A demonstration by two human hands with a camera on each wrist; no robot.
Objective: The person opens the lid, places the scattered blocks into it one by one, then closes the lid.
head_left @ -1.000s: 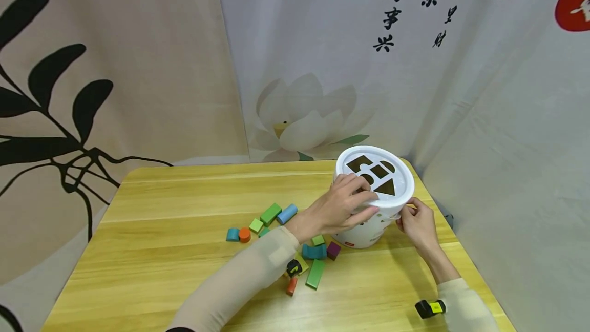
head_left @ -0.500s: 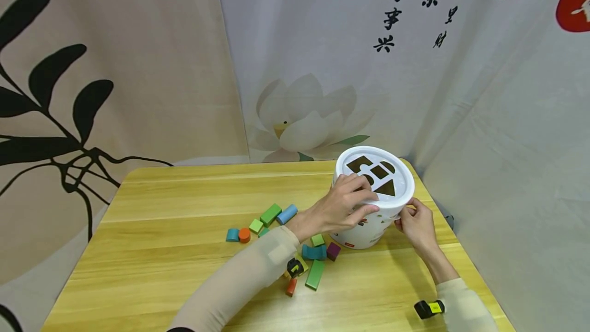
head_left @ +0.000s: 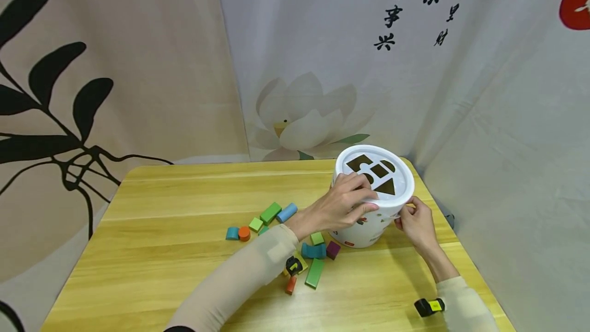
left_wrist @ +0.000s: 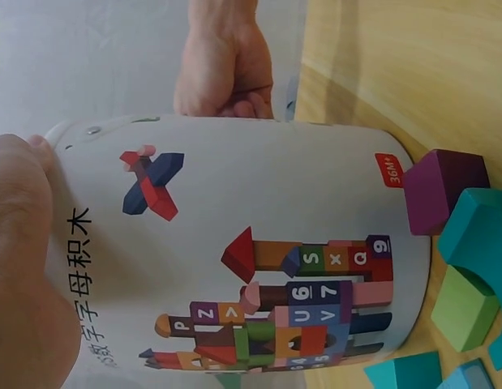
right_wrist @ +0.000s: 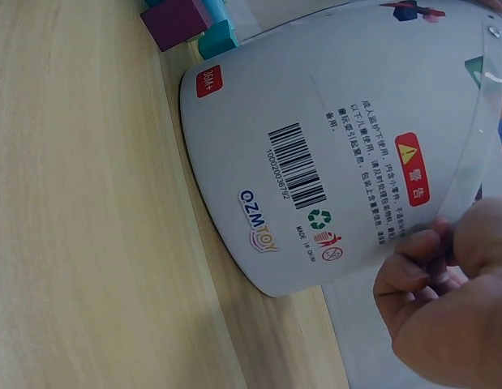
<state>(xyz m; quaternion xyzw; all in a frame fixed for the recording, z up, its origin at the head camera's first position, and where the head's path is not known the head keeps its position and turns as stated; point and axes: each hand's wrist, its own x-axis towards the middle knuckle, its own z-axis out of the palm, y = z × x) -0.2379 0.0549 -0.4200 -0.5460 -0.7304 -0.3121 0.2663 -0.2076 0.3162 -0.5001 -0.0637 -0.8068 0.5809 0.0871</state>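
Observation:
A white toy-block bucket (head_left: 361, 232), printed with pictures and text, stands upright at the table's right rear. Its white lid (head_left: 402, 181) has several dark shaped holes. My left hand (head_left: 345, 203) grips the lid's near left rim, fingers over the top and thumb on the outer side; its fingertips are partly hidden in the head view. At the bucket's right side, just under the rim, my right hand (head_left: 418, 223) pinches a clear plastic strap handle (right_wrist: 469, 174) between thumb and curled fingers. The strap lies along the bucket's wall in the right wrist view.
Loose blocks lie left of and before the bucket: a purple block (head_left: 333, 250), a teal arch block (head_left: 313, 251), a long green block (head_left: 315, 273), a blue cylinder (head_left: 287, 212) and several others. My left forearm covers some. The wooden table (head_left: 161, 219) meets cloth hangings behind and at right.

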